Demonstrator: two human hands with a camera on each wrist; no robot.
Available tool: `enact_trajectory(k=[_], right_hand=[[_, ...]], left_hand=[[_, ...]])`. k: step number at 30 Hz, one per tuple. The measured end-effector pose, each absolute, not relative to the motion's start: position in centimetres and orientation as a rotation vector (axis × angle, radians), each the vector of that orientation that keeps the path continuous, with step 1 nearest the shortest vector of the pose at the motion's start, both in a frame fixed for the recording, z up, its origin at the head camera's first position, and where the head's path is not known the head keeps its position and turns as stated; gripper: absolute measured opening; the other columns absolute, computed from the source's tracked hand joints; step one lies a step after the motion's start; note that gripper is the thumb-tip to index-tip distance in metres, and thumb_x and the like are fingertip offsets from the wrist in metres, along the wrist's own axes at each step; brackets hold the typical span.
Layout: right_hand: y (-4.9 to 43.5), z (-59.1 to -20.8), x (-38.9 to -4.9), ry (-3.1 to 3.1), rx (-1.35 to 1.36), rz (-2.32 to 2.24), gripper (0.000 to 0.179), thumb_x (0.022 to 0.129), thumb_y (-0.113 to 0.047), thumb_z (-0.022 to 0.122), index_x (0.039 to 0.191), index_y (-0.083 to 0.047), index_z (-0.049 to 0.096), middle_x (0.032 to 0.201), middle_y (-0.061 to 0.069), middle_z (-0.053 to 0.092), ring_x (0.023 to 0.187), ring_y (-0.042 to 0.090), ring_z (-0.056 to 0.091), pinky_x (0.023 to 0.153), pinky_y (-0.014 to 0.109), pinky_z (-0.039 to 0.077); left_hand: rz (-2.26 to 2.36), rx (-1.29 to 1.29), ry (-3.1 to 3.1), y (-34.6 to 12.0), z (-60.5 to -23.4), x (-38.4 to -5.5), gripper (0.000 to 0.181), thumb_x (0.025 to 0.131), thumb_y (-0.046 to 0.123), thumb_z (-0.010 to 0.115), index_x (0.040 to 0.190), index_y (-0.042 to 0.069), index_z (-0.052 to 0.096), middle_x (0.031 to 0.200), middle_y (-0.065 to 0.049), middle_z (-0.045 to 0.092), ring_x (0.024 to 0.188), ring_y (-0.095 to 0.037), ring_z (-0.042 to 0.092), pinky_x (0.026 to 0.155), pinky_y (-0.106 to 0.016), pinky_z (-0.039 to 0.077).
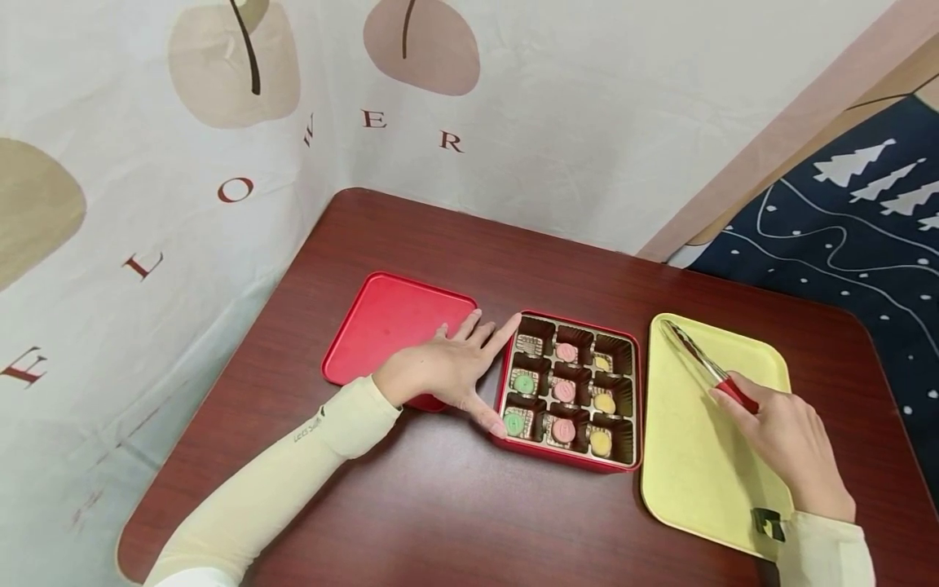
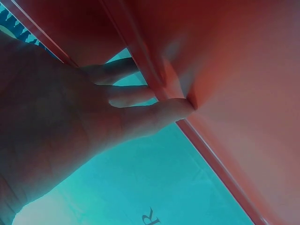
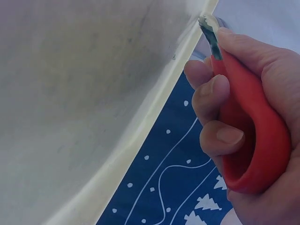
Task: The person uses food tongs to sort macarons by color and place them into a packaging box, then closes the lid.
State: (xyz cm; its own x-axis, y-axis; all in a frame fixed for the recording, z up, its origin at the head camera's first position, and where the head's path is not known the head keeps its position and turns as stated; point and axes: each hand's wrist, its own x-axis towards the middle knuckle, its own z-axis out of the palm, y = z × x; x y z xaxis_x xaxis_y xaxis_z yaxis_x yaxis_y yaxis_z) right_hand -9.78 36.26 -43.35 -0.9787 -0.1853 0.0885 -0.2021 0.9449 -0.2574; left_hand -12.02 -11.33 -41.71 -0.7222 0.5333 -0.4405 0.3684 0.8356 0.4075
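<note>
My left hand [image 1: 452,371] is spread between a red lid [image 1: 396,326] and a red tin [image 1: 565,458]. Its thumb and index finger lie along the tin's left side; in the left wrist view, a fingertip reaches over the lid's rim [image 2: 215,164]. Inside the tin, a divided brown-and-gold insert holds round green sweets [image 1: 523,383], pink sweets [image 1: 564,390] and yellow sweets [image 1: 604,403]. At the back left, one compartment shows only a patterned lining. My right hand [image 1: 792,436] grips red-handled metal tongs [image 1: 700,355] over a yellow tray [image 1: 682,481], their tips pointing to its back left corner.
All of this lies on a dark red-brown table [image 1: 411,522] with rounded corners. A pale printed cloth [image 1: 557,122] hangs behind and to the left. Dark blue cloth [image 1: 829,220] with white trees hangs to the right, close beyond the table's edge.
</note>
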Motion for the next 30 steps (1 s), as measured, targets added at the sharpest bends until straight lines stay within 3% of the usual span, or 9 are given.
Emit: enact_trajectory(k=[8,15,22,30], right_hand=[[36.6,-43.2,-9.8,-3.042,0.298,0.436,0.051,0.103,-0.031,0.080,0.139,0.004,0.071,0.052,-0.007,0.048,0.061,0.025,0.048,0.054,0.040,0.036],[36.5,-43.0,-9.3,-2.987,0.312,0.461,0.048,0.102,-0.027,0.081,0.138,0.003,0.072,0.049,-0.009,0.039,0.056,0.018,0.032,0.048,0.035,0.024],[36.2,-42.3,-9.3,-2.912,0.350,0.492,0.045,0.099,-0.022,0.084,0.135,0.003,0.075,0.052,-0.011,0.031,0.053,0.009,0.024,0.046,0.031,0.022],[35.4,-41.6,-9.4,-2.867,0.410,0.608,0.043,0.097,-0.019,0.087,0.133,0.003,0.076,0.051,-0.013,0.042,0.050,0.004,0.027,0.045,0.026,0.024]], left_hand=[[0.410,0.657,2.452,-11.3,-41.8,-11.9,0.164,0.065,0.091,0.082,0.169,0.031,-0.030,0.180,-0.020,0.011,0.166,-0.039,-0.011,0.126,-0.072,0.013],[0.397,0.657,2.454,-11.4,-41.7,-12.0,0.166,0.063,0.092,0.082,0.169,0.031,-0.030,0.180,-0.020,0.012,0.166,-0.039,-0.010,0.126,-0.072,0.015],[0.397,0.658,2.455,-11.4,-41.7,-12.0,0.166,0.064,0.092,0.081,0.169,0.030,-0.030,0.180,-0.020,0.012,0.166,-0.040,-0.010,0.126,-0.071,0.015],[0.403,0.655,2.455,-11.3,-41.7,-12.0,0.166,0.063,0.092,0.082,0.169,0.031,-0.030,0.180,-0.020,0.012,0.166,-0.040,-0.009,0.126,-0.072,0.015]])
